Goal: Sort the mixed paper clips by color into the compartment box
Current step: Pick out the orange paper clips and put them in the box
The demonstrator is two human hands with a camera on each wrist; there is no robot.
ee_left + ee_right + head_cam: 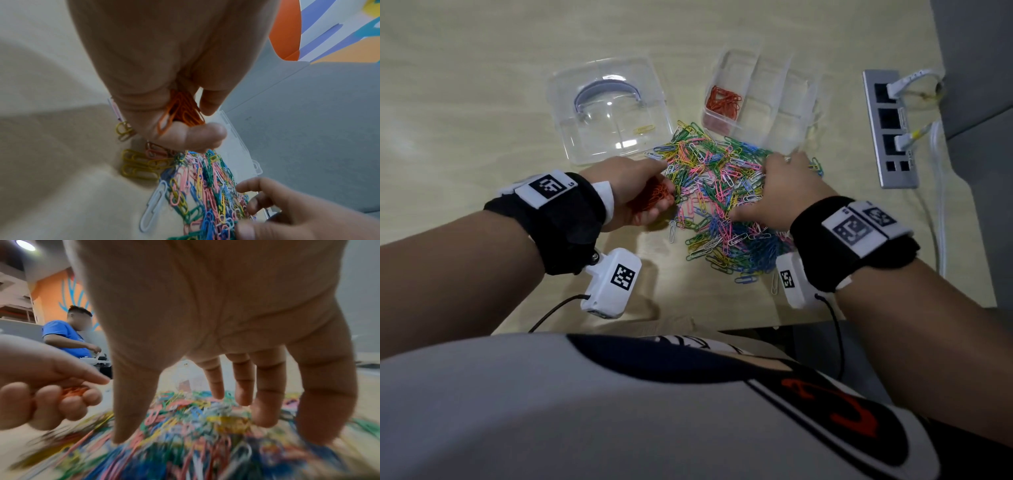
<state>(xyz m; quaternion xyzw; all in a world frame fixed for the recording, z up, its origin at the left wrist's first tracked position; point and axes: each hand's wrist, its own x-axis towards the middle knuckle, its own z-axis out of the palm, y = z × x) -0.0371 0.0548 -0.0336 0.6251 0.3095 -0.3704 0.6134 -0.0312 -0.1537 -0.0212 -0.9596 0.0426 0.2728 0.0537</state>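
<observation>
A heap of mixed paper clips in many colors lies mid-table. My left hand sits at the heap's left edge, its fingers curled round a bunch of orange clips, which also show between its fingers in the right wrist view. My right hand hovers palm down over the heap's right side, fingers straight and spread, tips on the clips. The clear compartment box stands behind the heap; its left compartment holds orange clips.
A clear lid with one yellow clip on it lies at the back left. A grey power strip with plugged cables is on the right. Another person sits far off.
</observation>
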